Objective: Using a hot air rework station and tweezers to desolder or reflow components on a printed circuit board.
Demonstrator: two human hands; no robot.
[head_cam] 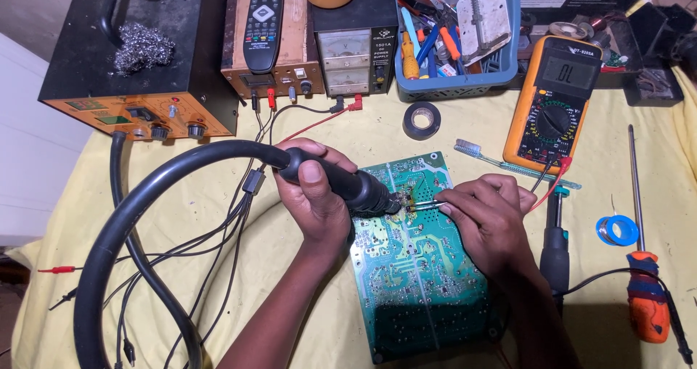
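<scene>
— Where's the circuit board (417, 282)?
— Flat on the yellow cloth (305, 325), between both hands. The left hand (316, 195) grips the hot-air wand (348, 187); the right hand (490, 216) pinches tweezers (425, 205) over it.

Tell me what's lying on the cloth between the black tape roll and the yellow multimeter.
In the head view, a toothbrush with white bristles lies between the black tape roll and the yellow multimeter, its handle running toward the multimeter's probe leads.
</scene>
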